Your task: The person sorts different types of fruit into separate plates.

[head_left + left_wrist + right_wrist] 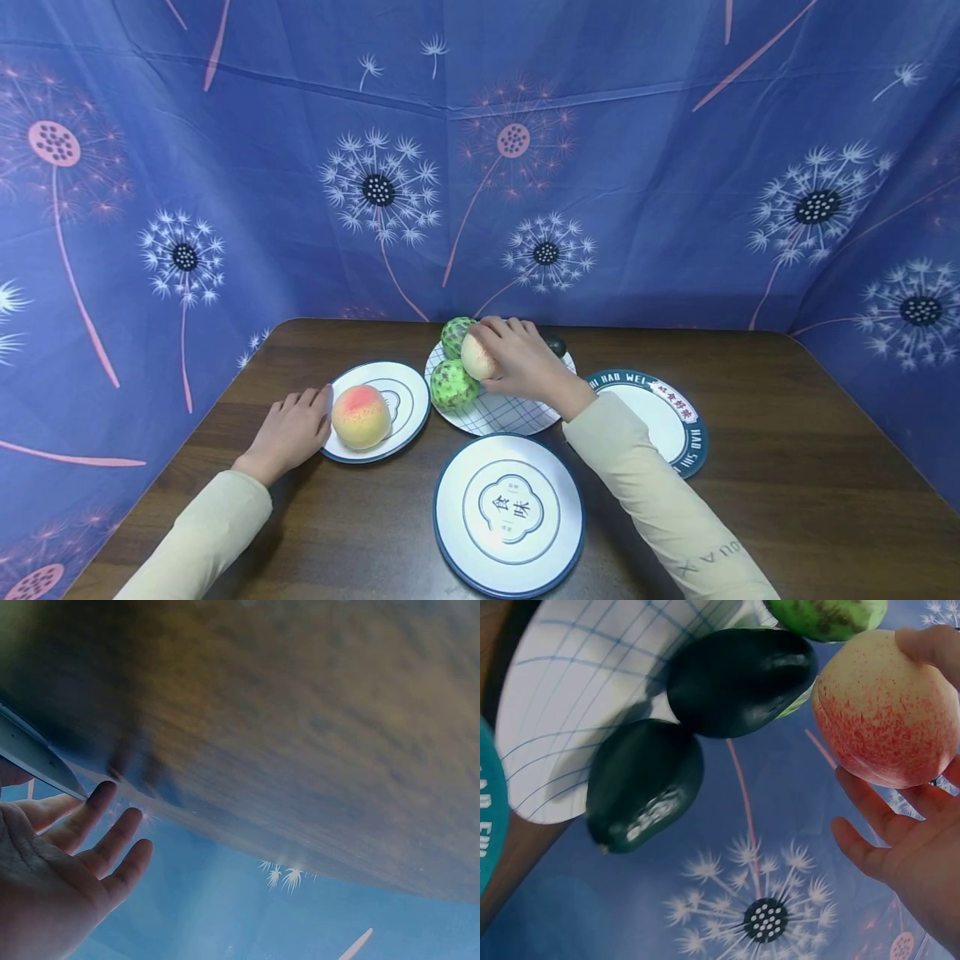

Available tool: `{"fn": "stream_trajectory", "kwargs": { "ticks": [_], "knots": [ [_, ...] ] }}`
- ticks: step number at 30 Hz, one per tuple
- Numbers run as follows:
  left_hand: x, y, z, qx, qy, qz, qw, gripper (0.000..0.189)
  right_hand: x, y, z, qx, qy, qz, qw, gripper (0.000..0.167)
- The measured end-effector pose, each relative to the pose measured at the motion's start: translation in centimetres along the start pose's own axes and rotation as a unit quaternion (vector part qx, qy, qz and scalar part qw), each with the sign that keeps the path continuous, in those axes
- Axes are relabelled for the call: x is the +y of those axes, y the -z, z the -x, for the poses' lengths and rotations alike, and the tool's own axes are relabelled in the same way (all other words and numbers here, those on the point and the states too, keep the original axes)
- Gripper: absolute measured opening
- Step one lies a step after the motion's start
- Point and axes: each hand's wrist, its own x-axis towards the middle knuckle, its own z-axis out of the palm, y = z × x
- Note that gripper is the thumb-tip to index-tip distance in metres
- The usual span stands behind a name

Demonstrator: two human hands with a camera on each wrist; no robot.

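Observation:
My right hand (521,358) grips a peach (889,712), pale yellow with red speckles, over a white grid-patterned plate (504,414). Two round green fruits with dark patches (453,385) sit on that plate's left side. Two dark avocados (739,682) lie on it too; in the head view the right hand mostly hides them. My left hand (292,429) is at the left edge of a white, blue-rimmed plate (408,396), its fingers loosely extended and touching the rim. A larger yellow and pink peach (362,417) rests on this plate.
A blue-rimmed white plate with a printed emblem (510,558) stands at the front centre. To the right lies a plate with a green lettered rim (693,442), partly covered by the right sleeve. Blue dandelion-print cloth (637,208) hangs behind the brown wooden table (787,450).

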Motion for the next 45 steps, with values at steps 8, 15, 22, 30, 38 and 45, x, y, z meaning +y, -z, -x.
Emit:
{"fn": "stream_trajectory", "kwargs": {
  "ticks": [8, 15, 22, 30, 38, 45],
  "knots": [
    [0.0, -0.1, 0.0, -0.007, 0.004, -0.001, 1.0000, 0.051, -1.2, -0.1, -1.4, -0.005, 0.011, 0.013, 0.9998, 0.078],
    [0.1, 0.0, -0.1, -0.006, 0.003, -0.003, 1.0000, 0.051, -2.0, -0.2, -2.6, -0.013, 0.020, 0.009, 0.9997, 0.078],
    [0.1, 0.1, -0.1, -0.005, 0.000, -0.003, 1.0000, 0.050, -3.1, -0.7, -4.0, -0.010, 0.040, 0.017, 0.9990, 0.078],
    [0.0, -0.1, -0.2, -0.006, 0.002, -0.002, 1.0000, 0.051, -4.4, -1.7, -5.2, -0.028, 0.055, 0.038, 0.9973, 0.080],
    [0.0, -0.1, -0.2, -0.008, 0.005, -0.002, 1.0000, 0.051, -5.5, -3.3, -6.0, -0.047, 0.058, 0.046, 0.9961, 0.082],
    [0.0, -0.1, -0.2, -0.008, 0.003, -0.001, 1.0000, 0.051, -6.3, -4.8, -6.1, -0.063, 0.079, 0.058, 0.9933, 0.083]
  ]
}}
